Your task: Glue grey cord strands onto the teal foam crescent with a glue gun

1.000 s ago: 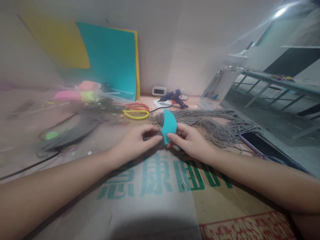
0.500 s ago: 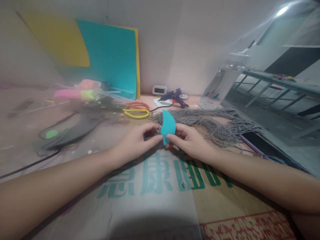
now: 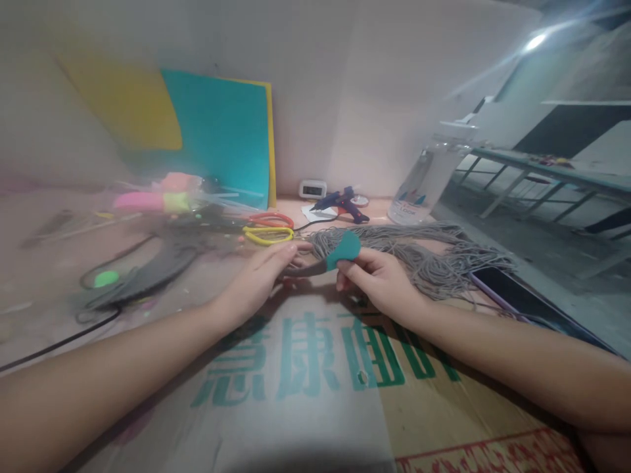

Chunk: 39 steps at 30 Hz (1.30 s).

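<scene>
My right hand is closed, thumb and fingers pinching the lower edge of a small curved teal piece that looks like foam or felt. A dark grey curved strip runs from the teal piece to my left hand. My left fingers are closed round the strip's other end, which they hide. Both hands hold it a little above the cardboard. Just behind them lies a bundle of grey cord.
Scissors with red and yellow handles lie beyond my left hand. Farther back are a small digital clock, a glue gun and a clear bottle. A phone lies at right. Teal sheets lean on the wall.
The teal piece has turned from upright to tilted right, and the dark strip now shows between my hands. My left hand has moved slightly left, away from the teal piece.
</scene>
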Available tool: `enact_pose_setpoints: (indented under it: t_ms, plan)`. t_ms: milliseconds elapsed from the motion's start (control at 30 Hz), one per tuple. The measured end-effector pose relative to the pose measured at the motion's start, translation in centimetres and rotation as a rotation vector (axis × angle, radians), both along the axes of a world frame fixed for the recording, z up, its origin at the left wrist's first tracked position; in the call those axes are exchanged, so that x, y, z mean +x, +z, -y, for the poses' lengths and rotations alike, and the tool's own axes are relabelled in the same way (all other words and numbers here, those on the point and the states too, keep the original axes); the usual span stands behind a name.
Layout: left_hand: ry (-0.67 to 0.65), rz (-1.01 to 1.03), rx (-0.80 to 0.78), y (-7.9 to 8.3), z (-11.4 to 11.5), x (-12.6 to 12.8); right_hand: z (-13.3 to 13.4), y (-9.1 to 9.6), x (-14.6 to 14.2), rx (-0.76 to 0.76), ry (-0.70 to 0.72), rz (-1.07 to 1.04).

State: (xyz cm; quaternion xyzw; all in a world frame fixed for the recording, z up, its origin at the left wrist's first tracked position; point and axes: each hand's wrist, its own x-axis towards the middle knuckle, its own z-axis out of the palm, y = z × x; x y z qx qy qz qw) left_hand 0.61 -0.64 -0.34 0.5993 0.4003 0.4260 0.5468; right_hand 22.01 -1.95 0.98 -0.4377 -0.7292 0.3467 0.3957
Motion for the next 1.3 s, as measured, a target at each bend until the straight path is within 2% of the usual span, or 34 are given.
enact_pose_setpoints:
  t_ms: [67, 167, 300, 400, 500, 600, 733, 833, 967, 1167, 1300]
  plan:
    - [-0.033, 0.048, -0.073, 0.2, 0.0, 0.2, -0.1, -0.1, 0.3, 0.039, -0.032, 0.012]
    - [-0.074, -0.049, -0.109, 0.6, 0.1, 0.5, -0.3, -0.5, 0.7, 0.091, 0.014, -0.001]
    - [-0.144, -0.151, -0.104, 0.4, 0.0, 0.3, -0.6, -0.7, 0.9, 0.167, 0.084, 0.092]
    - [-0.205, -0.137, -0.001, -0.2, -0.4, 0.1, -0.9, -0.7, 1.0, 0.187, 0.087, 0.153]
    - [-0.169, -0.170, 0.170, -0.7, -0.6, 0.0, -1.4, -0.8, 1.0, 0.185, 0.045, 0.159]
    - [-0.139, -0.205, 0.243, -0.8, -0.5, 0.0, -1.8, -1.1, 1.1, 0.253, -0.007, 0.120]
    - [-0.138, -0.277, 0.320, -0.6, -0.2, 0.1, -1.8, -1.2, 1.2, 0.354, 0.094, 0.111]
    - [-0.146, -0.323, 0.381, -0.6, 0.0, 0.0, -1.6, -1.1, 1.1, 0.292, 0.148, 0.163]
    - [-0.173, -0.309, 0.393, -0.8, 0.0, 0.0, -1.7, -1.3, 1.0, 0.225, 0.149, 0.180]
    - [-0.061, -0.309, 0.403, -0.6, 0.2, 0.1, -1.6, -0.6, 0.9, 0.247, -0.045, 0.177]
    - [-0.027, -0.335, 0.383, -0.4, 0.4, 0.1, -1.1, 0.0, 0.9, 0.187, 0.030, 0.228]
